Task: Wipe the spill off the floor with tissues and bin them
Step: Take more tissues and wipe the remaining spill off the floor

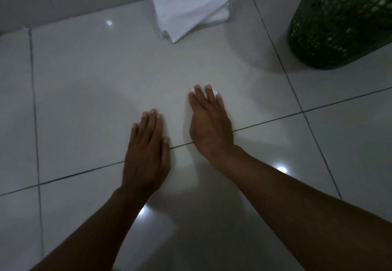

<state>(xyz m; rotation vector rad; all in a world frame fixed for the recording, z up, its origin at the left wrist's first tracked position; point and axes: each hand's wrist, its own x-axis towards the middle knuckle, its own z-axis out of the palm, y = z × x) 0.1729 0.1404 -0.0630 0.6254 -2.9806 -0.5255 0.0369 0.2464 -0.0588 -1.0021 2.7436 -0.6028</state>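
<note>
Floor of glossy pale tiles with dark grout lines, light glints on it; wall base runs along the top left; green mesh bin stands top right, pale stuff showing through the lattice, cannot tell what; stack of white tissues lies top centre by the wall, well apart from both hands; left hand flat on the floor, palm down, fingers straight and together, thumb alongside, holding nothing, its base across a grout line; right hand just beside it, palm down, fingers straight and slightly spread, pressing a tissue flat to the floor; only white bits of that tissue show past the fingertips and at the thumb side; spill itself not discernible on the shiny tile.
</note>
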